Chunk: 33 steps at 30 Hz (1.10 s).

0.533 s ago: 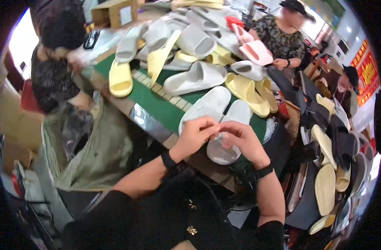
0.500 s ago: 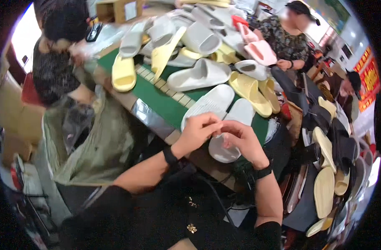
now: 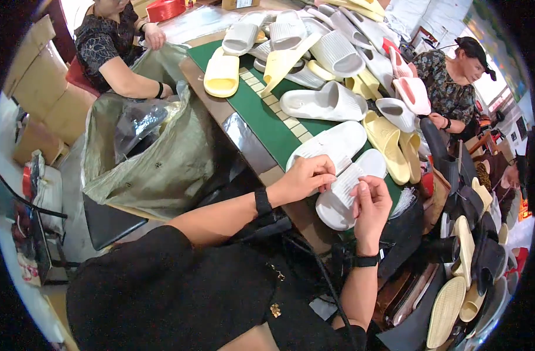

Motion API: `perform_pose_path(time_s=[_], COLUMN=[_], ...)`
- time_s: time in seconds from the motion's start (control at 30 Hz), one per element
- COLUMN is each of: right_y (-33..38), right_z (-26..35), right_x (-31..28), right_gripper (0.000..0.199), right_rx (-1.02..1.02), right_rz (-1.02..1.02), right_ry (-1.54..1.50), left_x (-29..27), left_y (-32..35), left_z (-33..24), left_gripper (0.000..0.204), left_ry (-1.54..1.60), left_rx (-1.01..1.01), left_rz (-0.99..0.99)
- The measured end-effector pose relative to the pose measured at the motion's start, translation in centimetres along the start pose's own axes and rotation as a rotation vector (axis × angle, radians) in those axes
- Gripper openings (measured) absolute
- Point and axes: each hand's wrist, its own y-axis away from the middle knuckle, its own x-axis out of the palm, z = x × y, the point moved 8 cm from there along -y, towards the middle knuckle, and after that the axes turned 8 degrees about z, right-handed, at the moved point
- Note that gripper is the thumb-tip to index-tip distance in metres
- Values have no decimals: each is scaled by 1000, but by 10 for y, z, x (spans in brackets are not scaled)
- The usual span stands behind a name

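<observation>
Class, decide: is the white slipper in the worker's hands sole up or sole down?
Sole up: the white slipper shows its ribbed tread, no strap visible.

The person wears a black short-sleeved top of soft fabric (image 3: 179, 292), its sleeves ending above the elbows so both forearms are bare. A small gold-coloured ornament (image 3: 274, 310) is pinned or sewn near the front of the top. The left hand (image 3: 305, 178) has a black band (image 3: 262, 202) at the wrist. The right hand (image 3: 371, 207) has a thinner black wristband (image 3: 366, 260). The fingers carry no rings that can be made out.
</observation>
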Motion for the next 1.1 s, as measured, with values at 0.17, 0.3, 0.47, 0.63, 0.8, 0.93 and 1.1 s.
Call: perform_pose_path(time_s=[0.17, 0.3, 0.47, 0.63, 0.8, 0.93, 1.1], right_y=[-1, 2, 5, 6, 7, 8, 6], right_z=[-5, -24, -12, -6, -7, -6, -16], right_x=[-9, -34, 0, 17, 20, 22, 11], right_gripper=[8, 8, 7, 12, 14, 14, 13], right_rx=[-45, -117, -57, -148, -231, -219, -176], right_rz=[-82, -148, -19, 48, 64, 84, 38], right_ry=[39, 201, 177, 418, 511, 640, 418], left_x=[-4, 12, 9, 5, 8, 8, 7], left_y=[11, 5, 15, 17, 15, 14, 14], left_z=[-10, -1, -8, -5, -3, -3, -4], left_gripper=[10, 14, 12, 10, 10, 10, 12], left_ry=[-282, -278, -278, -270, -212, -257, -209], left_rx=[150, 222, 294, 296, 245, 295, 263], left_rz=[-52, 16, 2, 2, 51, 43, 45])
